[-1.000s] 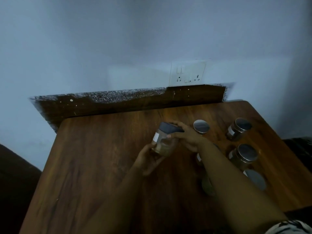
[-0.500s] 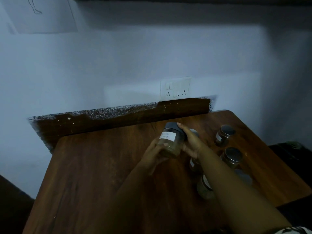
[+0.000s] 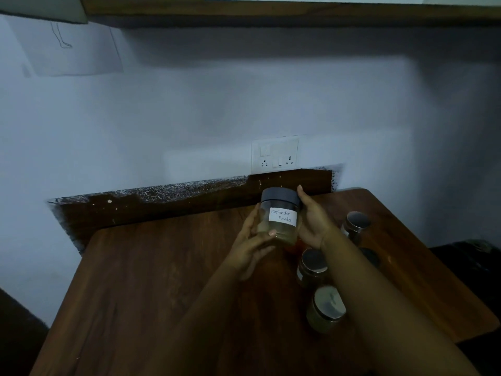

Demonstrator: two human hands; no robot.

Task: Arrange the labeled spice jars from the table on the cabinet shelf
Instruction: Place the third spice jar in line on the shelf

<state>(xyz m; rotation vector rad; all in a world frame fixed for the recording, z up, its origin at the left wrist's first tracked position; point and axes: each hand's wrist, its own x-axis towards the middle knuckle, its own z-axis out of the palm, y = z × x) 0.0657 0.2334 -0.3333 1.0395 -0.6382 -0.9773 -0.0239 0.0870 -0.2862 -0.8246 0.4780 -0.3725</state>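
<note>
Both hands, left [image 3: 253, 246] and right [image 3: 314, 222], hold the coriander jar [image 3: 280, 215] in a curled grip above the worktop [image 3: 162, 280], left of the other jars [image 3: 311, 267]; next, I judge, it must rise to the shelf [image 3: 271, 12] overhead.

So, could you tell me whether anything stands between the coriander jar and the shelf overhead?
Nothing visible does. Both hands, left and right, hold the coriander powder jar above the table; only bare wall lies between it and the shelf, whose top is out of view.
</note>
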